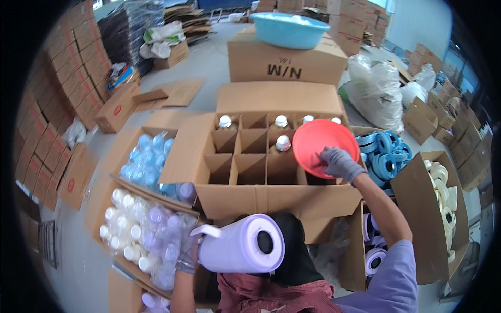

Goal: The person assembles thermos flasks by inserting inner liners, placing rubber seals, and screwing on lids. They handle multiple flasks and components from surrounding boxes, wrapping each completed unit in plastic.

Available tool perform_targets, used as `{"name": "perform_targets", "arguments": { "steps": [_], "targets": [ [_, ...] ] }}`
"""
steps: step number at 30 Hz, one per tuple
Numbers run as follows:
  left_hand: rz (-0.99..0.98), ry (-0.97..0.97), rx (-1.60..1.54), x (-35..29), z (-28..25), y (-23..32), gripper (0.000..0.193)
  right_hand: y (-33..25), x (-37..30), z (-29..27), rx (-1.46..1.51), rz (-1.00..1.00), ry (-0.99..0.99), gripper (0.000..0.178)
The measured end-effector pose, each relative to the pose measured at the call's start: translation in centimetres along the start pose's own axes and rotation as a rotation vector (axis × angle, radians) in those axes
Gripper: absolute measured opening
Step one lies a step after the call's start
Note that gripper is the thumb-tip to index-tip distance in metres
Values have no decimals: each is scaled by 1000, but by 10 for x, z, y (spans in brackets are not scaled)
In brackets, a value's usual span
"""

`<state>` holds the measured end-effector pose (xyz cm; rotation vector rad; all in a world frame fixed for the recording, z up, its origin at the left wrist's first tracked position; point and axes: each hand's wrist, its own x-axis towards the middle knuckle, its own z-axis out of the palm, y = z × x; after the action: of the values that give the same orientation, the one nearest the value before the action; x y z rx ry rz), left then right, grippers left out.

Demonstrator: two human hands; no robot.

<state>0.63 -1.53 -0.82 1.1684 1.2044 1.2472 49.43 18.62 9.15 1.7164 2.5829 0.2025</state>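
Note:
My left hand (189, 255), low at the left, is closed on a lilac plastic jug body (229, 249) with a side handle. The jug lies on its side above my lap, its round end with a dark central hole facing right. My gloved right hand (339, 163) reaches into a shallow red basin (313, 138), fingers bent down and bunched together. Whatever those fingers hold, if anything, is too small to make out. The basin rests over the right part of a divided carton (229, 195), where white-topped bottles (282, 143) stand in some compartments.
At the left, open cartons hold blue wrapped parts (146, 161) and white and lilac capped parts (125, 227). Blue rings (386, 154), lilac ring parts (374, 261) and cream parts (443, 193) fill boxes at the right. A light-blue basin (290, 31) tops a closed carton (287, 60) ahead.

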Motion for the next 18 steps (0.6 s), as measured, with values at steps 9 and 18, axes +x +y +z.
{"name": "perform_targets", "arguments": {
  "steps": [9,18],
  "targets": [
    [-374,39,63,3,-11,-1,32,-167,-75,-68,505,-1019,333,25],
    [-322,-208,163,24,-13,-19,28,-197,-86,-76,119,-1334,602,16]
  ]
}}
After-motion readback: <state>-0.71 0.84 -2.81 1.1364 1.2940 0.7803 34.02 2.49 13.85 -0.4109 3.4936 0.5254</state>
